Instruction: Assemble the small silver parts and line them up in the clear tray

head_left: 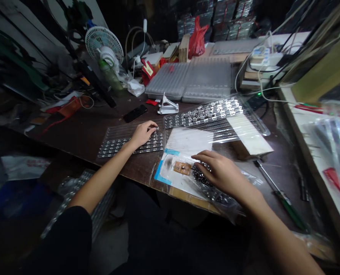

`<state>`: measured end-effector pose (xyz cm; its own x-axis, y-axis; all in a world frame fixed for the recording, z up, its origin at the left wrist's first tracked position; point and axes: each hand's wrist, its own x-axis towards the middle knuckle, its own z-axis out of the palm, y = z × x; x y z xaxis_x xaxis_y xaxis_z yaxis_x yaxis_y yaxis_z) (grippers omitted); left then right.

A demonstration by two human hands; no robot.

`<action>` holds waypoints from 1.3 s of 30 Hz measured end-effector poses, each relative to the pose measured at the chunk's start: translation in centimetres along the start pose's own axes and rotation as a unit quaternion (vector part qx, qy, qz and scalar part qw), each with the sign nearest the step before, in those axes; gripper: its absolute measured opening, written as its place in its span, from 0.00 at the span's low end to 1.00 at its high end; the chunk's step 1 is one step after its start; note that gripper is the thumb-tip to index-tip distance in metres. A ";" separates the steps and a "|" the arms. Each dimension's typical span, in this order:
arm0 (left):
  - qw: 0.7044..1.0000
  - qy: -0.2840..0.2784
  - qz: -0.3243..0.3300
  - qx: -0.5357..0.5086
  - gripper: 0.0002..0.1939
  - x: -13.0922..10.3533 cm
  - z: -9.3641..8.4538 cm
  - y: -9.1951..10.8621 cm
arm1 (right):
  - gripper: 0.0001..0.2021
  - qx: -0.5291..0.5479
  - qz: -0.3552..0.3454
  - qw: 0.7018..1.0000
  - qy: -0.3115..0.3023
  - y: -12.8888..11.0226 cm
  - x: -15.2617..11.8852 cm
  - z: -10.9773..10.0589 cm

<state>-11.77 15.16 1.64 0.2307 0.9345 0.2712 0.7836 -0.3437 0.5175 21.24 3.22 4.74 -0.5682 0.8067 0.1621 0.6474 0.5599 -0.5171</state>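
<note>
My left hand (142, 133) is over the right part of a clear ribbed tray (115, 133), whose near rows hold small shiny metal parts (112, 147). Its thumb and fingers close together at a small shiny metal part at the tray's far right edge. Over a heap of dark, shiny small metal parts (200, 175) in a clear plastic bag (227, 200) is my right hand (215, 166), thumb and forefinger apart. Left of the heap, a small brown block (182, 168) lies on a white board (181, 181) edged with blue tape.
A second ribbed tray (204, 114) full of metal parts leans on a white-topped block (250, 133). Behind are a white stand (168, 106), a phone (135, 113), stacked clear trays (207, 78) and a fan (104, 46). A green-handled screwdriver (290, 210) lies right.
</note>
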 end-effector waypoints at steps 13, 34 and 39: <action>0.993 -0.047 0.014 0.111 0.10 1.3 0.2 0.2 | 0.13 -0.016 0.003 1.000 0.003 0.3 -0.4 -0.8; 0.987 -0.028 0.099 0.120 0.04 5.7 5.8 10.4 | 0.07 0.015 0.022 0.992 -0.122 2.2 -1.7 -1.0; 0.993 -0.028 0.090 0.066 0.02 4.0 5.0 11.1 | 0.09 0.031 0.048 0.993 -0.100 2.2 -1.5 -1.0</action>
<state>0.72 15.59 4.41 0.4040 0.8635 0.3018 0.7943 -0.4948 0.3525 24.00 3.45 4.23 -0.5990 0.7988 -0.0568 0.6739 0.4645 -0.5746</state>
